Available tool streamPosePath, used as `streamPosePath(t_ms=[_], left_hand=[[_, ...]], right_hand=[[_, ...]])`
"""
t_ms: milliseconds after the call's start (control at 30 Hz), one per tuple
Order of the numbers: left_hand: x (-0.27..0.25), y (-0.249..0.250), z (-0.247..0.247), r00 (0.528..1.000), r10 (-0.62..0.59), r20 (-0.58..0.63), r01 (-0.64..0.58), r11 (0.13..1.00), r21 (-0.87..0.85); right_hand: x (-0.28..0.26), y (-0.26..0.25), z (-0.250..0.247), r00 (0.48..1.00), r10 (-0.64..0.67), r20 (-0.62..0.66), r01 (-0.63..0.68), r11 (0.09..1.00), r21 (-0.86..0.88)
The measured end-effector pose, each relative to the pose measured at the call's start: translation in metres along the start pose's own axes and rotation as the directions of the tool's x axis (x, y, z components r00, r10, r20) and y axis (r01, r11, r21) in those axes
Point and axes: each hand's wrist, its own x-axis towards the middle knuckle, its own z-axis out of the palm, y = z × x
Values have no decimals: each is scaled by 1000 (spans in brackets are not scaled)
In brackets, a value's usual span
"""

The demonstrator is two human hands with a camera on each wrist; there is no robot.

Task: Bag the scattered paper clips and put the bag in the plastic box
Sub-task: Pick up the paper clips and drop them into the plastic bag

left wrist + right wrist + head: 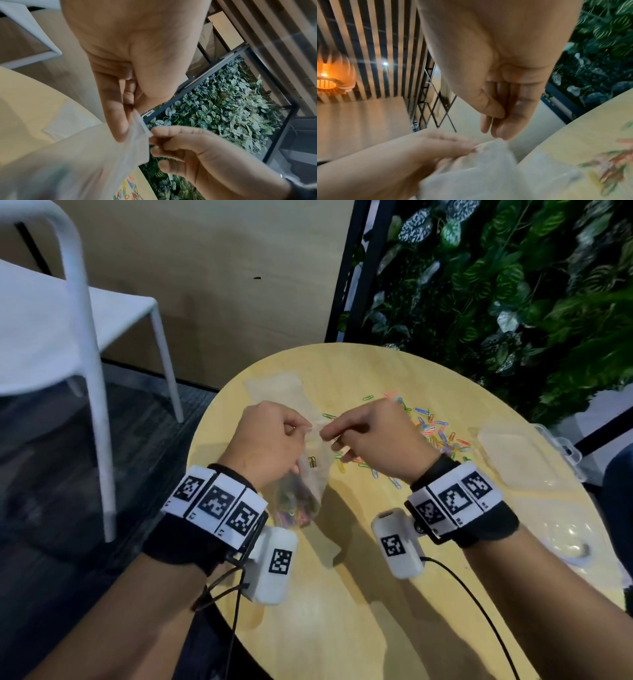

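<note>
Hands are holding a clear plastic bag (pixel 310 474) above the round wooden table (pixel 359 594): the left hand (pixel 270 443) and the right hand (pixel 373 440) are each pinching its top edge, while coloured paper clips are showing through at its bottom. More paper clips (pixel 431 433) are lying scattered on the table just behind the right hand, with the clear plastic box (pixel 520 457) sitting near them at the right edge. A second bag (pixel 277 388) is lying flat behind the hands, and a white chair (pixel 68 330) is standing left of the table.

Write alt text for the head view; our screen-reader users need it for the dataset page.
Two hands, left hand and right hand, pinch the top of a clear plastic bag partly filled with paper clips above a round wooden table. Colourful paper clips lie scattered beyond them, with a clear plastic box at right.
</note>
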Motion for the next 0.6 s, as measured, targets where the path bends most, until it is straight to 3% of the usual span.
streamPosePath(t_ms=[67,100,167,267,367,600], left_hand=[[4,-6,-9,999,-9,-46,9,1000,11],[6,-8,-11,998,-11,-63,12,1000,14],[7,-12,-14,997,-13,-73,14,1000,17],[8,-13,-15,998,-1,-57,2,1000,24],[9,-15,-18,998,5,-63,-3,1000,31],[8,-15,-21,998,-1,-57,2,1000,19]], right_hand=[[25,15,-7,989,-72,-133,59,993,-102],[39,27,-9,985,-109,-130,78,972,-220],[65,55,-7,998,-59,0,53,885,-463],[91,88,11,979,73,192,74,745,-663],[105,103,27,962,100,256,128,662,-739],[97,105,49,947,66,316,216,596,-774]])
